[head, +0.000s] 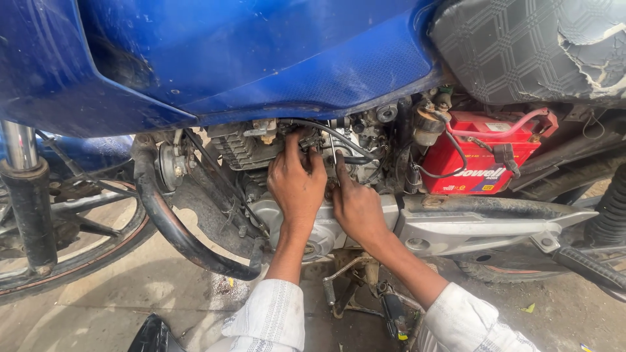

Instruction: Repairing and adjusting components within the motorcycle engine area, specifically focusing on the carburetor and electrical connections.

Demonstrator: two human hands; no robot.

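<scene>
Both my hands reach into the engine bay of a blue motorcycle [248, 58]. My left hand [297, 182] has its fingers curled on a small metal part near the carburettor [345, 146], just right of the finned cylinder [244, 150]. My right hand [355, 205] sits beside it, index finger pointing up along a thin metal tool or rod [332, 153]. Whether the right hand grips that rod is unclear. Black hoses [339, 135] run over the parts my fingers touch. White sleeves cover both forearms.
A red battery [476, 160] with red and black cables sits to the right under the torn black seat [528, 45]. The front wheel and fork [26, 195] stand at left. A black crash guard [176, 228] curves below the engine. Stained concrete floor lies beneath.
</scene>
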